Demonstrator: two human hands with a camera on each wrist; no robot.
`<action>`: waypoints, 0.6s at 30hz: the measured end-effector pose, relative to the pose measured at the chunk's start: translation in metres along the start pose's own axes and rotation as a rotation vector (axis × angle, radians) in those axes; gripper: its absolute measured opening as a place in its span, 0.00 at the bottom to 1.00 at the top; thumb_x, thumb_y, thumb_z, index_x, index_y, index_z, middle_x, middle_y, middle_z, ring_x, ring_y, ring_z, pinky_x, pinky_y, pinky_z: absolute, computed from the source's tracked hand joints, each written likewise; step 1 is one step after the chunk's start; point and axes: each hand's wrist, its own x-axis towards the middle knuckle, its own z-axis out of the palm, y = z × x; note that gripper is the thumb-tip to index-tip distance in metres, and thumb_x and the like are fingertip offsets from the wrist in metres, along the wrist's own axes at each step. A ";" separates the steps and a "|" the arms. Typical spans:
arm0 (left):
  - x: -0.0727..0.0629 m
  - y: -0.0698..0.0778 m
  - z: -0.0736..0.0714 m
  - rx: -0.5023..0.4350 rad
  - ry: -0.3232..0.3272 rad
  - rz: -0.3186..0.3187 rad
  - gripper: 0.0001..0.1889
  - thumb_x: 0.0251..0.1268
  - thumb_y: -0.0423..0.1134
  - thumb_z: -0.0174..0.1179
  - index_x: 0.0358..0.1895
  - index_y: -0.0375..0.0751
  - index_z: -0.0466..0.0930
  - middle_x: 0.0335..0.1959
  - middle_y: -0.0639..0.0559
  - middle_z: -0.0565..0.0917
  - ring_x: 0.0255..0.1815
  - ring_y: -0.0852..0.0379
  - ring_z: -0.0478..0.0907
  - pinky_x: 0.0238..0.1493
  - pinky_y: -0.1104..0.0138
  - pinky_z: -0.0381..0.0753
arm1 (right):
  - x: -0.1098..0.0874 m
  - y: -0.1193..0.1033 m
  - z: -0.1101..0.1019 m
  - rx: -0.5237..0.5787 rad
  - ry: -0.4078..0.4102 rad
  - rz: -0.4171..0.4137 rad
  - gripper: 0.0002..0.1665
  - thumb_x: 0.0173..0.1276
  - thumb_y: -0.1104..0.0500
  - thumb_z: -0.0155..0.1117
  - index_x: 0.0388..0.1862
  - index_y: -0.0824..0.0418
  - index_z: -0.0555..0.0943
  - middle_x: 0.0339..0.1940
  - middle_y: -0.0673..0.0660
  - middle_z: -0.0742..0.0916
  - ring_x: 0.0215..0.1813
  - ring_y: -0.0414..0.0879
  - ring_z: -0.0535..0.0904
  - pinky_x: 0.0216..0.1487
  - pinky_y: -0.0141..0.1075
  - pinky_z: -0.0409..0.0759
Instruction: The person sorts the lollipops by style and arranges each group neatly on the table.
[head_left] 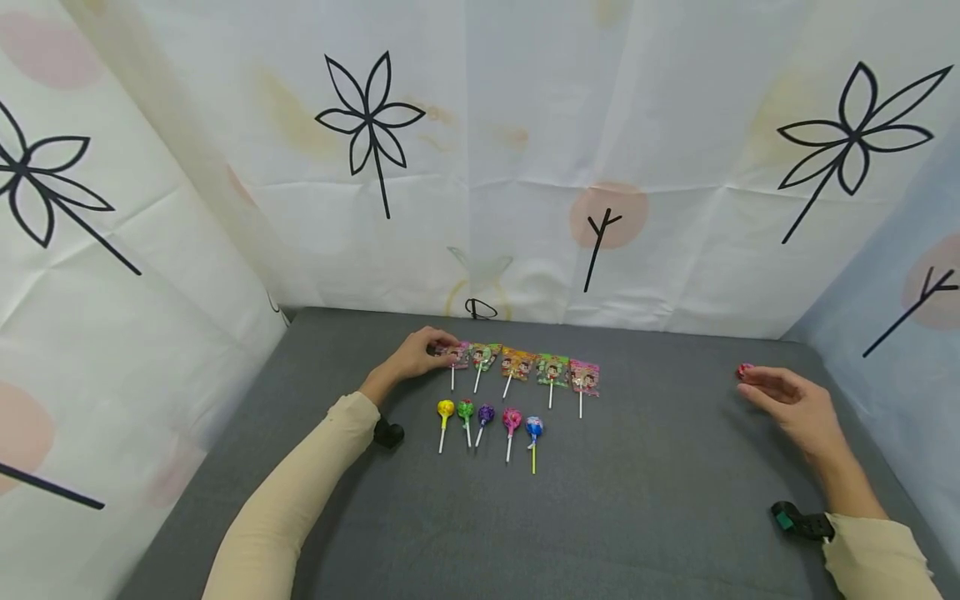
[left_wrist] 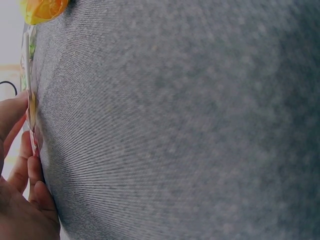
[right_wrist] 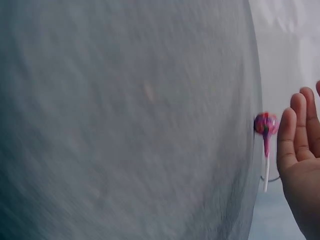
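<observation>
My left hand (head_left: 417, 354) pinches a flat lollipop in a pink clear packet (head_left: 461, 357), at the left end of a back row of similar packets. Its thumb and fingertips lie on the packet's edges; the fingers partly cover it. In the left wrist view a yellow-wrapped round lollipop (left_wrist: 44, 10) shows at the top corner. On the right side of the table my right hand (head_left: 798, 408) is beside a round lollipop in red and purple wrap (right_wrist: 266, 124), fingers loosely extended. A narrow gap shows between them in the right wrist view.
Flat packets in green (head_left: 552, 370), orange (head_left: 517, 363) and pink (head_left: 585, 377) continue the back row. In front lie round lollipops: yellow (head_left: 446, 409), green (head_left: 466, 409), purple (head_left: 486, 413), pink (head_left: 512, 418) and blue (head_left: 534, 427). Patterned cloth (head_left: 525, 150) borders the grey table (head_left: 637, 517).
</observation>
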 end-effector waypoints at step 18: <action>0.001 0.001 -0.001 -0.002 -0.015 -0.015 0.15 0.70 0.35 0.67 0.57 0.35 0.84 0.50 0.42 0.80 0.52 0.42 0.75 0.55 0.47 0.74 | 0.022 0.022 -0.023 -0.183 0.072 0.054 0.31 0.70 0.55 0.72 0.61 0.74 0.75 0.48 0.45 0.81 0.43 0.21 0.71 0.36 0.17 0.71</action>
